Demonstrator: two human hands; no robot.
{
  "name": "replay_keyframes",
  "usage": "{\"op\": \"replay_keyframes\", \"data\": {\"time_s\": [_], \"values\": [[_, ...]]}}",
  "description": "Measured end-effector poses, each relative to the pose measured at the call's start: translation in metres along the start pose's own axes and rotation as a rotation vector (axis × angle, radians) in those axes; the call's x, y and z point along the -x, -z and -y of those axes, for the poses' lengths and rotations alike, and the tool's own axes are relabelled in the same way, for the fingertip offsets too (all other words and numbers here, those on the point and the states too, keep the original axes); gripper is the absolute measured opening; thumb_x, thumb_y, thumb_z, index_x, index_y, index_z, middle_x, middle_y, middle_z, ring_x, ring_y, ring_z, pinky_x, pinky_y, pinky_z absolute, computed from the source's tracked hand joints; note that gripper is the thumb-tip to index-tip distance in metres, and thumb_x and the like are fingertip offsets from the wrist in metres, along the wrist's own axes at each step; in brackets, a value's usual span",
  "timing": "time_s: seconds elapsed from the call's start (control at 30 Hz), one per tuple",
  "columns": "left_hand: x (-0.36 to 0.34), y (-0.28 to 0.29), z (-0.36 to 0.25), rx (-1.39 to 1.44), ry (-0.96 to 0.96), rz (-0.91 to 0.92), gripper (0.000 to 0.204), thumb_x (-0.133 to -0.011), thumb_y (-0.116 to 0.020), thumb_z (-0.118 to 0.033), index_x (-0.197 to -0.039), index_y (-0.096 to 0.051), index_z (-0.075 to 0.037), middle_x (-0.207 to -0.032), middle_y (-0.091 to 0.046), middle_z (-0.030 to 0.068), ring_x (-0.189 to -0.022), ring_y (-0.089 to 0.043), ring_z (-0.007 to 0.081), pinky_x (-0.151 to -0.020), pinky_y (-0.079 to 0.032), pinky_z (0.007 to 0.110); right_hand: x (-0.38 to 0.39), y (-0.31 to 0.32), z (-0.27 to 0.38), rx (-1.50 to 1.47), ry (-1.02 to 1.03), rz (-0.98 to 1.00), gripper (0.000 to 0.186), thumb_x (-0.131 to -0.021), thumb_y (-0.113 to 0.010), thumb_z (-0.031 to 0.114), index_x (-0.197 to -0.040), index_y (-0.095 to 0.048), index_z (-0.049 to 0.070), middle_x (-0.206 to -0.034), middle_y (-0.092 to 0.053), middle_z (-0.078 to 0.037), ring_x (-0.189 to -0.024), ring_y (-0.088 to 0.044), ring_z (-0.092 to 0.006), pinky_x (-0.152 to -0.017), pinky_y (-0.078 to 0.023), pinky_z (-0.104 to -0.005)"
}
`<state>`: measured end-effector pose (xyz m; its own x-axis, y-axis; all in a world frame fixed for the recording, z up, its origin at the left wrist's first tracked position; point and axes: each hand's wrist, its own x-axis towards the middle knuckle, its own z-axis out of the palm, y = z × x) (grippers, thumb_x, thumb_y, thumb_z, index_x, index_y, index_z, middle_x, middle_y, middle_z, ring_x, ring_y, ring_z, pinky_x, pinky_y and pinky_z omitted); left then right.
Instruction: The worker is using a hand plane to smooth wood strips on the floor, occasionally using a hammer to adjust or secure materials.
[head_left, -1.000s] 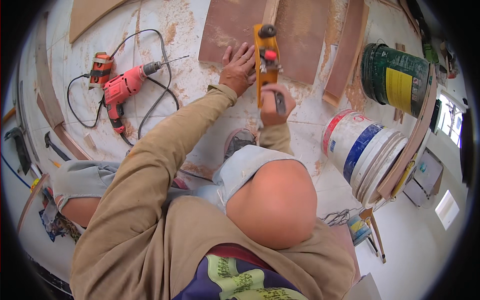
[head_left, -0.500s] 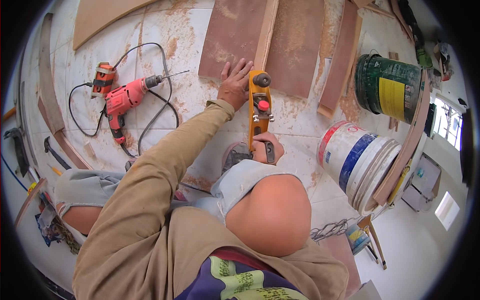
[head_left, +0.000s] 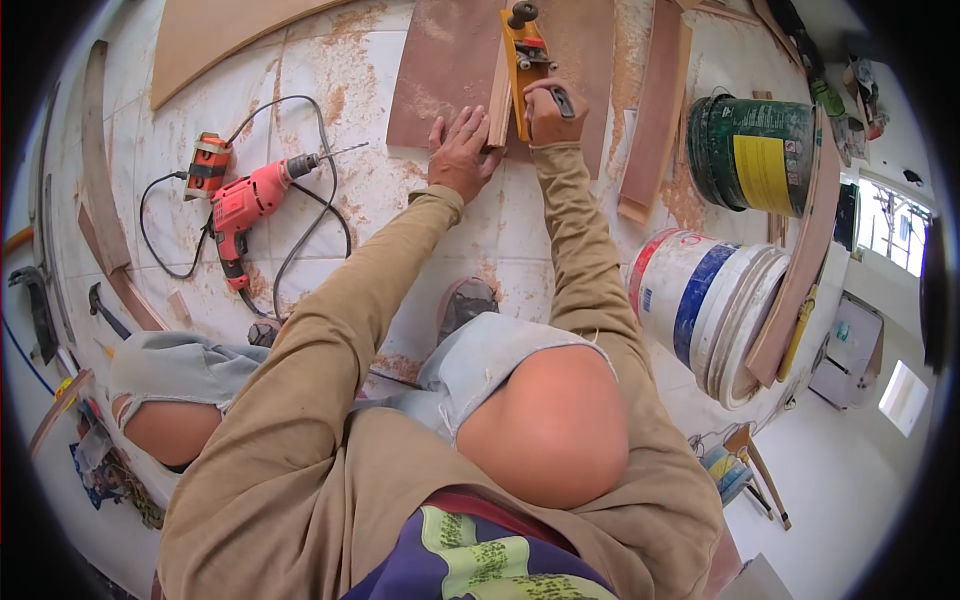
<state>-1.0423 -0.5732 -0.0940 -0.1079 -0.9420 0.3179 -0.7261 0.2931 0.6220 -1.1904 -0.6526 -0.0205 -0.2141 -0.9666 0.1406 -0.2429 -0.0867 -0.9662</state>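
My right hand (head_left: 555,112) is wrapped around the rear handle of an orange-yellow hand plane (head_left: 522,62) with a dark front knob. The plane sits slightly tilted, at the right side of a narrow wooden strip (head_left: 499,120). My left hand (head_left: 462,158) lies flat with its fingers stretched out at the near end of that strip. Its fingers rest on a reddish-brown board (head_left: 430,85), and its thumb side is against the strip's end. Another reddish-brown board (head_left: 580,125) lies to the right, dusted with shavings. The plane's blade edge is hidden.
A red corded drill (head_left: 247,200) with a long bit lies left, beside an orange-black socket box (head_left: 207,165). A green bucket (head_left: 712,150) and a white bucket (head_left: 690,290) lie tipped over at right. Planks (head_left: 655,110) and sawdust are spread over the tiles. A hammer (head_left: 105,310) rests far left.
My right hand has pushed the plane forward, away from my knee and along the wooden strip. My left hand stays at the strip's near end, having shifted only slightly.
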Motion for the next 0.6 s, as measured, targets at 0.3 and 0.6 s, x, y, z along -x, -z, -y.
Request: {"op": "replay_keyframes", "data": {"time_s": [0.3,0.6], "values": [[0.011,0.003,0.015,-0.019,-0.017,0.036,0.064,-0.084,-0.076,-0.026,-0.143,-0.055,-0.015,-0.147,-0.058,0.0064,-0.146,-0.043,0.0268,-0.121,-0.013,0.057,0.183,0.012,0.031,-0.035,-0.092,-0.043,0.01,-0.077,-0.057,0.0,-0.079,-0.067,-0.003,-0.061,-0.059,-0.007,-0.052,-0.055,-0.012,-0.051,-0.043,-0.0259],[0.004,-0.009,-0.006,0.054,0.004,0.028,0.071,-0.081,-0.08,-0.022,-0.146,-0.053,-0.012,-0.145,-0.059,0.0066,-0.144,-0.046,0.0245,-0.12,-0.017,0.054,-0.202,-0.041,-0.032,-0.047,0.105,-0.225,0.016,-0.087,-0.063,0.008,-0.074,-0.068,0.0,-0.056,-0.059,-0.005,-0.046,-0.055,-0.0129,-0.042,-0.042,-0.0309]]}}
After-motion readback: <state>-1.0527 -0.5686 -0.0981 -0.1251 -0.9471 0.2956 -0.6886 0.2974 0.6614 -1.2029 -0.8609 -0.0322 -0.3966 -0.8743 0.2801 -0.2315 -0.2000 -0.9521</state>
